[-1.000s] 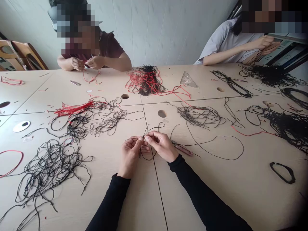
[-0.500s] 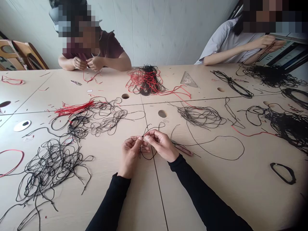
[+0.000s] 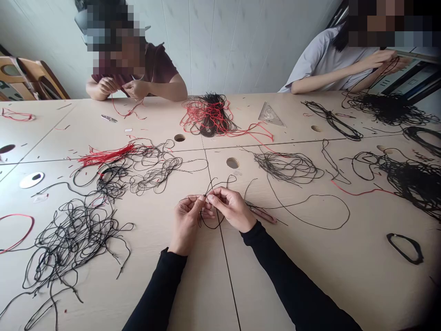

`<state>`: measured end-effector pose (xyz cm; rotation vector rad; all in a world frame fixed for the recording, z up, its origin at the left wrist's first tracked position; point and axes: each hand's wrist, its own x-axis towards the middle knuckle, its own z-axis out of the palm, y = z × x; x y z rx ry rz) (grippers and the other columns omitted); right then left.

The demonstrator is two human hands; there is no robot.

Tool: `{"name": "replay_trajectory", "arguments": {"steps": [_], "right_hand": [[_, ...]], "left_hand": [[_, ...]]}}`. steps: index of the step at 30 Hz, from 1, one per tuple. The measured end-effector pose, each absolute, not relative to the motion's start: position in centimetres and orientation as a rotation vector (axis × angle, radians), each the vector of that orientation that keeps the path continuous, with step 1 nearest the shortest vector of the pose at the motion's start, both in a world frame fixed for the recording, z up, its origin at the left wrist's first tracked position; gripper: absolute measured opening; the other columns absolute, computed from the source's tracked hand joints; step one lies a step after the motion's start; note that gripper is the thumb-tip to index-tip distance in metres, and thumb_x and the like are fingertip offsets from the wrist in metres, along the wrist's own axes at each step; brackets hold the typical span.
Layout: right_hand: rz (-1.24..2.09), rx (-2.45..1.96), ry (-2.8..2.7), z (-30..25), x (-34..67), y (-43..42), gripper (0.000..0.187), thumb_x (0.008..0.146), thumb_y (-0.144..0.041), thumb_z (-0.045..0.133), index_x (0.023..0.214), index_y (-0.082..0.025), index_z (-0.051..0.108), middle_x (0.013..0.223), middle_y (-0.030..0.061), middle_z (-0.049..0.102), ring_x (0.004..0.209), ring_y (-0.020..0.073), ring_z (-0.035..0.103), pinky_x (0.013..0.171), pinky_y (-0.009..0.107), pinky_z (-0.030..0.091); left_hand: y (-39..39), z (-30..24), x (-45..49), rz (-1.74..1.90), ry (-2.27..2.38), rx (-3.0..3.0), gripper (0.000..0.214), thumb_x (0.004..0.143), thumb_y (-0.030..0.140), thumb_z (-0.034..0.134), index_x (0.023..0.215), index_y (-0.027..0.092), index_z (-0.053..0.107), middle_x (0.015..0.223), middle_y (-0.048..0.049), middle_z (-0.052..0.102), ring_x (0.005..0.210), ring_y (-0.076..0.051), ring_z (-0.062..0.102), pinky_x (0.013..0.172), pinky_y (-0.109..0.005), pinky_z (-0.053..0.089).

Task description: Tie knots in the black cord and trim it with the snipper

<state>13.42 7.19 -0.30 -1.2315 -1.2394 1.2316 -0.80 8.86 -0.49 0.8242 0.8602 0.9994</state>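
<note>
My left hand (image 3: pixel 186 220) and my right hand (image 3: pixel 230 208) meet fingertip to fingertip above the table's middle seam, both pinched shut on a thin black cord (image 3: pixel 211 226). The cord loops down below my fingers and its loose ends stick up toward a round hole (image 3: pixel 232 162) in the table. A small dark red tool (image 3: pixel 263 214) lies just right of my right hand. Both my sleeves are black.
Tangles of black cord (image 3: pixel 76 234) lie at left, a red and black pile (image 3: pixel 210 115) at the far middle, and more black cord (image 3: pixel 409 179) at right. A long black strand (image 3: pixel 320 211) curves right of my hands. Two other people work cords across the wooden table (image 3: pixel 206 285).
My hands have stayed in place, pinching the cord. The person at the far left has raised their hands slightly with a red cord.
</note>
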Motion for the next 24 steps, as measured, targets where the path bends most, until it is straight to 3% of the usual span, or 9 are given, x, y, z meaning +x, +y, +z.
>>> {"name": "replay_trajectory", "arguments": {"steps": [10,16,24], "right_hand": [[1.220,-1.228,-1.162,-0.66,13.34,7.29,0.028,0.086,-0.042,0.065,0.097,-0.016,0.061,0.076,0.0023,0.065,0.070,0.0152,0.060,0.067,0.028,0.050],[1.173,-1.242,-1.182,-0.60,13.36,7.32,0.030,0.086,-0.046,0.064,0.087,-0.016,0.063,0.079,0.0030,0.064,0.070,0.0150,0.058,0.066,0.028,0.048],[1.129,-1.272,-1.205,-0.78,13.71,7.40,0.029,0.087,-0.045,0.063,0.087,-0.015,0.064,0.075,0.0020,0.062,0.068,0.0137,0.054,0.065,0.027,0.043]], "left_hand": [[8.80,-0.79,-0.79,0.982,0.850,0.843,0.029,0.081,0.035,0.072,0.088,0.009,0.063,0.073,-0.0047,0.067,0.060,-0.015,0.066,0.059,-0.028,0.056],[8.68,-0.66,-0.80,0.962,0.863,0.856,0.028,0.081,0.036,0.072,0.089,0.010,0.063,0.080,-0.0072,0.070,0.064,-0.016,0.068,0.063,-0.029,0.057],[8.66,-0.56,-0.86,0.988,0.878,0.824,0.029,0.081,0.038,0.071,0.090,0.013,0.060,0.077,-0.0041,0.068,0.066,-0.016,0.068,0.061,-0.028,0.057]]}}
